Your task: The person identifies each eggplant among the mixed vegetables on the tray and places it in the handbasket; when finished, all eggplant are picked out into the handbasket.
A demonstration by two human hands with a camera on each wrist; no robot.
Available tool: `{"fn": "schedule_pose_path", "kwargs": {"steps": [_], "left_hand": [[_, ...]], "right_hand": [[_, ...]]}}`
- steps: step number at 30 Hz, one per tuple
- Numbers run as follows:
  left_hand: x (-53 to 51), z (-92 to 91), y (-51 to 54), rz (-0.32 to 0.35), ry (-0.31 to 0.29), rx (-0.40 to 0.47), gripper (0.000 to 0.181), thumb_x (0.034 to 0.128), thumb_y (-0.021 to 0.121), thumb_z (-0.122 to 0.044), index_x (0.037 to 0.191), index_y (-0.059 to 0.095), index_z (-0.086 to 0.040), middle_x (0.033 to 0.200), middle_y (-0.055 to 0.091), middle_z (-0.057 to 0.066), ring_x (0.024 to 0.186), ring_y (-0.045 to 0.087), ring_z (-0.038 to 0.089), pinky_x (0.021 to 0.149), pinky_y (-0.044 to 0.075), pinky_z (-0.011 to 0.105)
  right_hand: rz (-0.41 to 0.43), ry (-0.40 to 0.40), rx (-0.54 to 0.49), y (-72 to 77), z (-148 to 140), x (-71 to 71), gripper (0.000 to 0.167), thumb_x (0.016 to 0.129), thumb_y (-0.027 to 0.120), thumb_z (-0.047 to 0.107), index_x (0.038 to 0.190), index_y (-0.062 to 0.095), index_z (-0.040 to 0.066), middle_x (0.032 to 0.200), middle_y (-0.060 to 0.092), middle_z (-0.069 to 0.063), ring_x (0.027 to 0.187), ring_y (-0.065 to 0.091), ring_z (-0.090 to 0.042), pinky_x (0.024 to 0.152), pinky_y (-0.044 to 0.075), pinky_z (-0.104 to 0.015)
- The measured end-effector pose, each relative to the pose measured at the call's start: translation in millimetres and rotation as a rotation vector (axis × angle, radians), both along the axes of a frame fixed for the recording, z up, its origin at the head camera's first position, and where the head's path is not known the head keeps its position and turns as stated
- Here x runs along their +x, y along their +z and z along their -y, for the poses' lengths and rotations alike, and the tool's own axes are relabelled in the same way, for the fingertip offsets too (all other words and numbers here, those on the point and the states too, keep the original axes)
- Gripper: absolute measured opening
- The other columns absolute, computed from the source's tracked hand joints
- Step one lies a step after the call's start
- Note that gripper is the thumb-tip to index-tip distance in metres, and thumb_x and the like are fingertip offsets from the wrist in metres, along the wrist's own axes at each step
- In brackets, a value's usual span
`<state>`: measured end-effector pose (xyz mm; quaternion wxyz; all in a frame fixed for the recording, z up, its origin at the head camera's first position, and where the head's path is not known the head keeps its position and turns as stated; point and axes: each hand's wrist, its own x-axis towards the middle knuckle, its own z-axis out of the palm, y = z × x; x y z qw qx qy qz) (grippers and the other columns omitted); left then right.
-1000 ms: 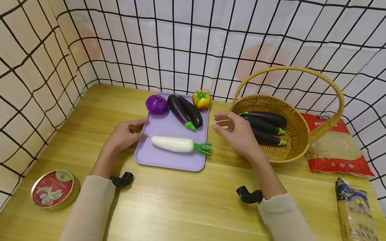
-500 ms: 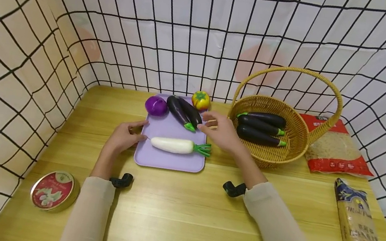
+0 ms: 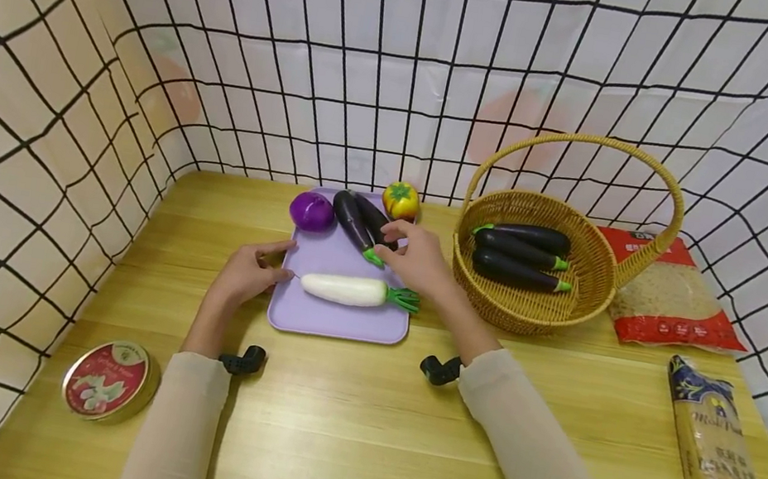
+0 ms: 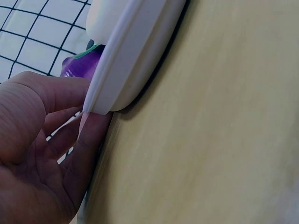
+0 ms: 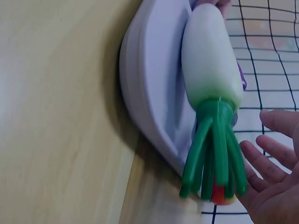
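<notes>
My left hand (image 3: 246, 272) holds the left edge of a lavender tray (image 3: 333, 324), thumb and fingers at its rim (image 4: 124, 60). On the tray lie a white radish (image 3: 343, 288) with green stalks, two dark eggplants (image 3: 353, 220) side by side, and a purple onion-like vegetable (image 3: 312, 212). A yellow-red bell pepper (image 3: 401, 200) sits at the far right corner. My right hand (image 3: 418, 260) is over the tray's right side, by the eggplants' green-stemmed ends, and partly covers one eggplant. Its fingers look spread and hold nothing in the right wrist view.
Right of the tray stands a wicker basket (image 3: 537, 318) with a tall handle and three eggplants (image 3: 518, 273) inside. Beyond it lie a red-and-clear food bag (image 3: 676, 302) and a long noodle packet (image 3: 723, 477). A round red tin (image 3: 109, 380) is at the front left. Black-gridded walls (image 3: 411, 68) surround the table.
My right hand has moved left from the basket's rim to above the eggplants on the tray. My left hand stays at the tray's edge.
</notes>
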<state>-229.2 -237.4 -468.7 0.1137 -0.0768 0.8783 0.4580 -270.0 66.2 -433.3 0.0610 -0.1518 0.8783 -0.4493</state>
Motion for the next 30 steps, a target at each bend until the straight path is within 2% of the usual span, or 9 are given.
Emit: {"fn": "schedule_pose_path", "kwargs": {"steps": [7,14,19,26,30], "left_hand": [[-1.1,1.5,-2.2,-0.016,-0.004,-0.002,0.060,0.0931,0.075,-0.024,0.149,0.056,-0.034,0.094,0.058,0.011,0.079,0.058,0.021,0.069,0.053,0.025],[-1.0,1.8,-1.9,-0.009,-0.003,0.019,0.060,0.0932,0.075,-0.022,0.149,0.056,-0.034,0.113,0.064,0.016,0.081,0.060,0.022,0.071,0.055,0.027],[-0.8,0.1,-1.5,-0.008,-0.007,0.010,0.060,0.0928,0.075,-0.023,0.149,0.056,-0.033,0.119,0.065,0.017,0.082,0.061,0.022,0.071,0.055,0.027],[-1.4,0.4,-1.7,-0.015,-0.006,0.008,0.060,0.0927,0.075,-0.023,0.149,0.057,-0.032,0.099,0.061,0.012,0.079,0.060,0.021,0.069,0.054,0.027],[-1.8,2.0,-2.9,-0.020,-0.011,0.016,0.059,0.0931,0.075,-0.021,0.149,0.057,-0.030,0.091,0.060,0.011,0.077,0.060,0.020,0.069,0.054,0.026]], "right_hand": [[-0.021,-0.015,0.018,-2.9,16.2,-0.9,0.042,0.097,0.073,0.023,0.133,0.064,0.003,0.128,0.070,-0.013,0.099,0.071,-0.027,0.090,0.059,-0.040],[-0.012,-0.035,0.135,1.5,22.2,-1.6,0.048,0.097,0.070,0.026,0.138,0.061,0.002,0.137,0.066,-0.015,0.132,0.059,-0.031,0.113,0.046,-0.044],[0.015,-0.016,0.173,-3.4,24.4,-5.2,0.050,0.097,0.071,0.026,0.139,0.060,0.001,0.135,0.067,-0.018,0.128,0.062,-0.033,0.113,0.047,-0.046],[-0.006,-0.024,0.277,-13.4,33.2,-12.2,0.050,0.097,0.071,0.026,0.138,0.061,0.001,0.126,0.071,-0.016,0.119,0.066,-0.030,0.104,0.052,-0.044],[-0.027,-0.040,0.270,-15.4,34.7,-12.6,0.042,0.097,0.070,0.021,0.134,0.066,0.001,0.122,0.073,-0.014,0.116,0.066,-0.028,0.102,0.054,-0.043]]}}
